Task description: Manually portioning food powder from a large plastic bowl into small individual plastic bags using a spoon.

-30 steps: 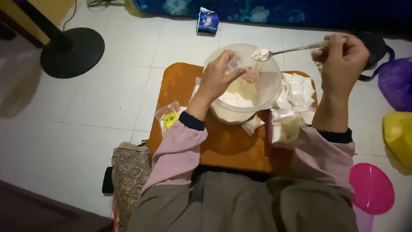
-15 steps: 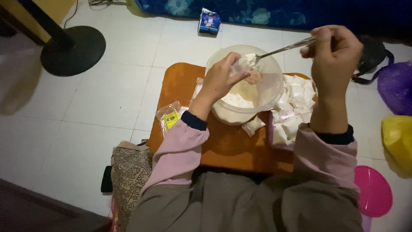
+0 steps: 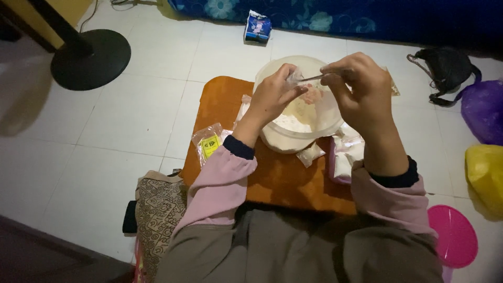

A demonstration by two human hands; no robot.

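Black round stand base [image 3: 90, 58] on white tiled floor [image 3: 131, 120], upper left. Small blue-white packet [image 3: 258, 26] by blue flowered cloth [image 3: 335, 15] along top edge. Black bag [image 3: 445, 68] upper right, purple bag [image 3: 484, 110] just beside it, yellow bag [image 3: 484, 175] below. Pink round lid [image 3: 454, 236] lower right. Patterned brown pouch [image 3: 160, 209] lower left, dark flat object [image 3: 130, 217] touching its left side.
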